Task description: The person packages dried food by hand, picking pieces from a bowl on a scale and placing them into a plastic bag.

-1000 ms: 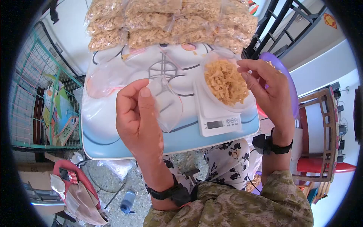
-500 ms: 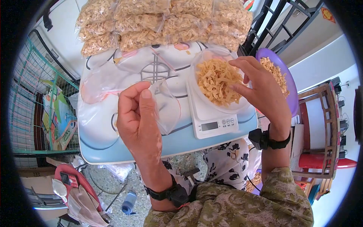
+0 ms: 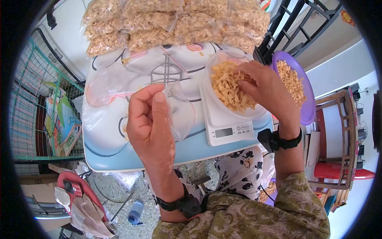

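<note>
My right hand (image 3: 264, 85) reaches into the clear plastic bowl (image 3: 254, 115), its fingers closed on some of the pale yellow dried strips (image 3: 230, 89). The bowl rests on a white kitchen scale (image 3: 229, 139) with a grey display. My left hand (image 3: 149, 115) is raised over the table to the left of the scale, fingers curled and thumb pressed in. A clear plastic bag (image 3: 182, 113) with a red seal line hangs at its fingers, partly hidden by the hand.
Filled bags of strips (image 3: 175, 26) are stacked along the table's far side. More clear bags (image 3: 113, 85) lie at the left. A purple basin (image 3: 308, 91) of strips stands right of the table (image 3: 103, 155). A green wire cage (image 3: 51, 107) is at far left.
My right hand has moved down into the bowl, and its fingers have closed among the strips. The left hand stays nearly still. The view has shifted slightly.
</note>
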Demonstrator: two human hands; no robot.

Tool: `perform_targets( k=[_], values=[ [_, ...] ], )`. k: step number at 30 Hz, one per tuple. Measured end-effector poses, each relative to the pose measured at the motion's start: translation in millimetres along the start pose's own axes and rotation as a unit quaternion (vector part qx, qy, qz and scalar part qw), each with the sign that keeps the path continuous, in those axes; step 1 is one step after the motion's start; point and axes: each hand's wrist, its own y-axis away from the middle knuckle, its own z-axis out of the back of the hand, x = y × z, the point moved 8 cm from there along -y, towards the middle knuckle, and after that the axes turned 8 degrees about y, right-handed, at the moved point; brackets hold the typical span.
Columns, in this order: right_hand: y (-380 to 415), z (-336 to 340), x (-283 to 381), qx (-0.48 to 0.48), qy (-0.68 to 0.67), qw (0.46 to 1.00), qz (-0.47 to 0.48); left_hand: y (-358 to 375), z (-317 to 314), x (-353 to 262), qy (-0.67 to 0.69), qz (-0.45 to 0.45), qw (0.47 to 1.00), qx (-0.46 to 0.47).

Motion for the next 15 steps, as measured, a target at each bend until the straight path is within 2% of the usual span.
perform_targets(
  k=[6, 8, 9, 11, 15],
  values=[
    [4, 19, -7, -0.035, -0.030, 0.996, -0.072, 0, 2, 0, 0.003, -0.001, 1.000, 0.003],
    [8, 22, -17, -0.076, -0.127, 0.983, -0.107, 0, 1, 0, 0.012, -0.002, 1.000, 0.004],
    [8, 24, -15, -0.076, -0.126, 0.983, -0.108, -1, 1, 1, 0.014, -0.002, 1.000, 0.006],
    [10, 20, -17, -0.049, -0.248, 0.954, -0.163, -1, 1, 1, 0.016, -0.003, 1.000, 0.007],
    [9, 16, -20, -0.065, -0.256, 0.954, -0.143, 0, 1, 0, 0.016, -0.002, 1.000, 0.006]
  ],
)
